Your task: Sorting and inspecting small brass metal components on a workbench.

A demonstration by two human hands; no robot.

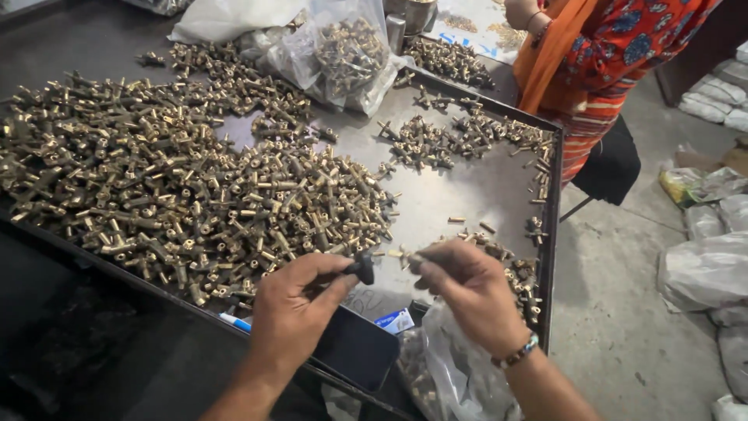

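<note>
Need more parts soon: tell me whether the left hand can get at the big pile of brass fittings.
Probably yes: the left hand sits at the pile of brass fittings, nothing between, though it holds a small dark tool.

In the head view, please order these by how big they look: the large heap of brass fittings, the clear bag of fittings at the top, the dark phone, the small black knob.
1. Large heap of brass fittings.
2. Clear bag of fittings.
3. Dark phone, though it lies nearer the camera, so this rank is unsure.
4. Small black knob, pinched in the left hand.
</note>
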